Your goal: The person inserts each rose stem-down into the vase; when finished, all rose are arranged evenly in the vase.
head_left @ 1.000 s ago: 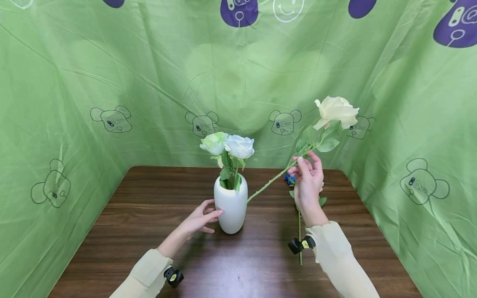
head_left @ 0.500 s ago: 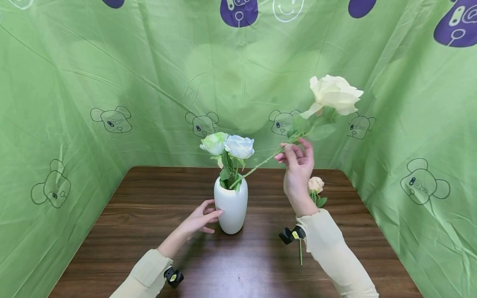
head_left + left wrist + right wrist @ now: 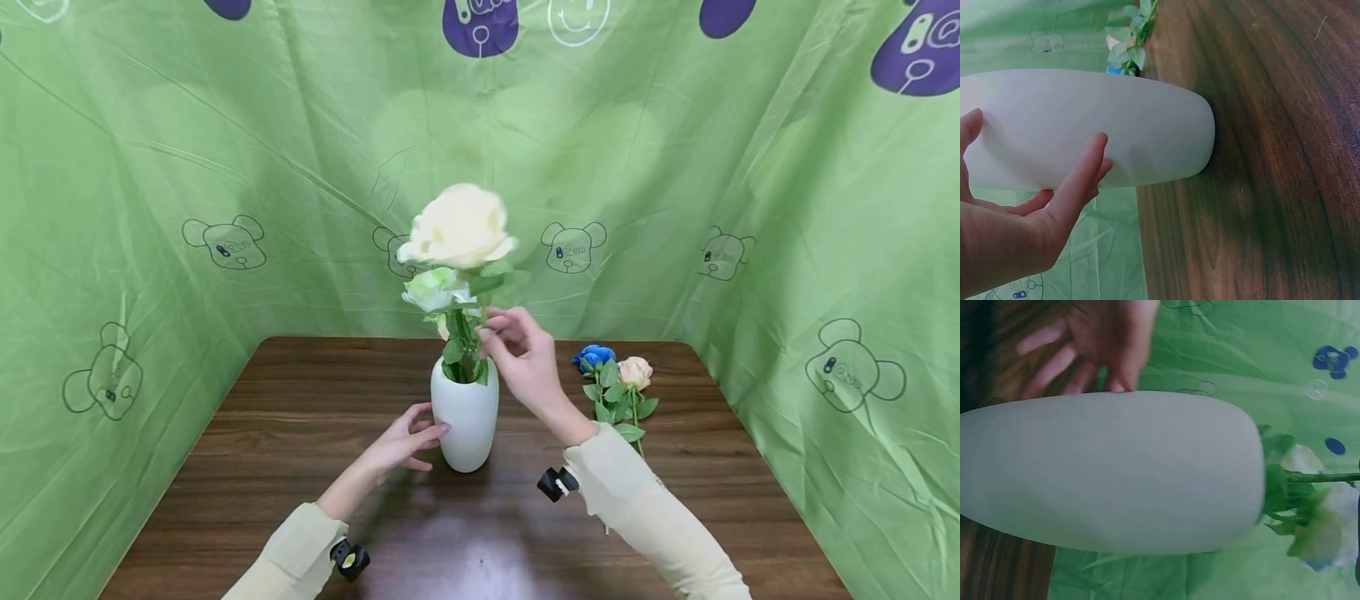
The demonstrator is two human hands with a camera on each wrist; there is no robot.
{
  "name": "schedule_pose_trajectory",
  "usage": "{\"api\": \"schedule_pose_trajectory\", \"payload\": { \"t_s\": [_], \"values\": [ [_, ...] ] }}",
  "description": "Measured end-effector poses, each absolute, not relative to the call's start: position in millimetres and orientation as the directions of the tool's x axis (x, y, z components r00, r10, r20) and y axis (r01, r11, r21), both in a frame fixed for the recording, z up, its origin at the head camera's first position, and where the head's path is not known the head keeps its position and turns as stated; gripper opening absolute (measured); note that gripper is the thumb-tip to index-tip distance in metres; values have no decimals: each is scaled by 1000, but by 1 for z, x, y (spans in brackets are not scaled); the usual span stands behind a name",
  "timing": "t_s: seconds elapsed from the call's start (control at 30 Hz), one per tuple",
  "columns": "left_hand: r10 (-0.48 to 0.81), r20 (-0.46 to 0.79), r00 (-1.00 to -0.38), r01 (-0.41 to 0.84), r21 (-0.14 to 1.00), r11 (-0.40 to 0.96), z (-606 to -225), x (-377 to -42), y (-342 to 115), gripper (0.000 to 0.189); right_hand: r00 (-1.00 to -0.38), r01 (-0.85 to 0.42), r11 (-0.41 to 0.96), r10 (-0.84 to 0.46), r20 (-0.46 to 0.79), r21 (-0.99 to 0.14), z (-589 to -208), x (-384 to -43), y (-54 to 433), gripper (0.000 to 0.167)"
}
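Observation:
A white vase (image 3: 465, 433) stands upright on the table, holding a pale green rose (image 3: 431, 287) and a pale blue rose mostly hidden in the head view. My left hand (image 3: 401, 440) touches the vase's left side, its fingers spread and the thumb on the front. Above the mouth, my right hand (image 3: 528, 362) pinches the stem of a large cream rose (image 3: 457, 229), its bloom blurred and higher than the others. In the right wrist view a green stem (image 3: 1319, 478) runs to the vase mouth; its lower end is hidden.
A blue rose (image 3: 595, 357) and a peach rose (image 3: 636, 372) lie on the right of the wooden table (image 3: 300, 417). My right forearm covers part of their stems. Green cloth (image 3: 315, 125) hangs behind and at both sides.
My right hand has carried the cream rose left from the right side, swinging it nearly upright above the vase. The blue rose is uncovered. My left hand and the vase have stayed put.

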State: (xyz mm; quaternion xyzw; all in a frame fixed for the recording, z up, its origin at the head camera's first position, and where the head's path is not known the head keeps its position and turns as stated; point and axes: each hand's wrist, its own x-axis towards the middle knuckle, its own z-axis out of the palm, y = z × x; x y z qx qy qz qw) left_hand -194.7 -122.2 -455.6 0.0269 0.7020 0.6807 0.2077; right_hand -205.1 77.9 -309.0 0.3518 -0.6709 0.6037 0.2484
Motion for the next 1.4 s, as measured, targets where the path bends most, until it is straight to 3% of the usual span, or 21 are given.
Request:
{"api": "schedule_pose_trajectory", "payload": {
  "t_s": [0.23, 0.37, 0.67, 1.07, 1.23, 1.4],
  "values": [
    [320, -266, -909, -252, 964, 85, -456, -195, -122, 70, -642, -766, 229, -318, 697, -601, -342, -225, 69, 16],
    [323, -255, -911, -239, 967, 88, -457, -195, -122, 70, -621, -783, 356, -386, 683, -511, -354, -230, 66, 14],
    [308, -261, -915, -244, 965, 93, -455, -195, -121, 72, -677, -679, 660, -393, 623, -322, -365, -228, 63, 7],
    [303, -257, -918, -244, 966, 83, -454, -194, -120, 70, -673, -667, 708, -436, 597, -234, -362, -225, 63, 11],
    [299, -257, -919, -247, 966, 69, -454, -194, -120, 69, -651, -689, 673, -413, 637, -268, -361, -225, 67, 10],
    [307, -260, -915, -252, 965, 67, -447, -191, -120, 68, -652, -706, 602, -349, 673, -373, -359, -227, 78, 10]
  ]
}}
